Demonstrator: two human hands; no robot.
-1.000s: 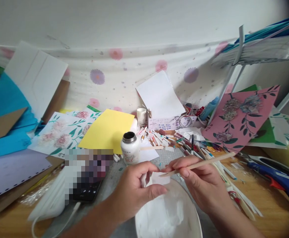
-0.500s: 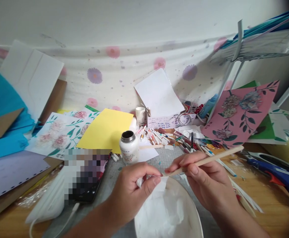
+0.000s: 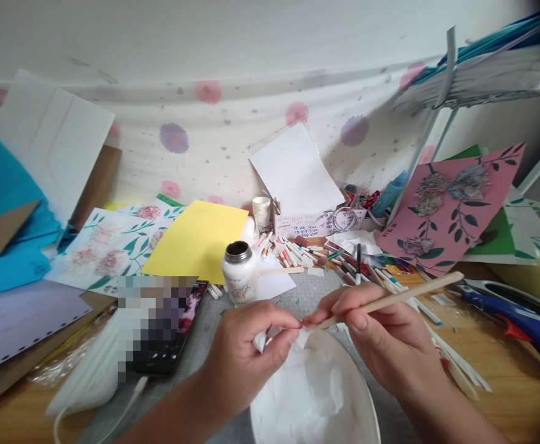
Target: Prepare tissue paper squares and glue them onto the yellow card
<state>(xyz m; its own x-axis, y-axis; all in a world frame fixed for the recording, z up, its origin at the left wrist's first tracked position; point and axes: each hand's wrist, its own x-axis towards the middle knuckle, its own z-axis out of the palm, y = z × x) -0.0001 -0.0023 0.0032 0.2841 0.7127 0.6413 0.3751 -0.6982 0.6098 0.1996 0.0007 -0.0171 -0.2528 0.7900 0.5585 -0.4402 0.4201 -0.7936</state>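
My left hand (image 3: 246, 354) pinches a small piece of white paper (image 3: 270, 336) between thumb and forefinger, just above a white bowl (image 3: 365, 401) that holds more torn white paper. My right hand (image 3: 381, 342) grips a thin wooden stick (image 3: 403, 296) like a pen. The stick's tip touches the paper at my left fingertips. An open white glue bottle (image 3: 240, 272) stands just beyond my left hand.
A phone (image 3: 168, 327) lies to the left beside a white face mask (image 3: 89, 376). Yellow paper (image 3: 195, 240), flowered sheets (image 3: 112, 246), a pink flowered card (image 3: 455, 206), scattered markers (image 3: 325, 259), a blue glue gun (image 3: 524, 327) and blue paper (image 3: 5, 216) crowd the table.
My left fingers have closed tighter around the paper piece, crumpling it against the stick's tip. The stick's far end has risen slightly. The view has drifted a little.
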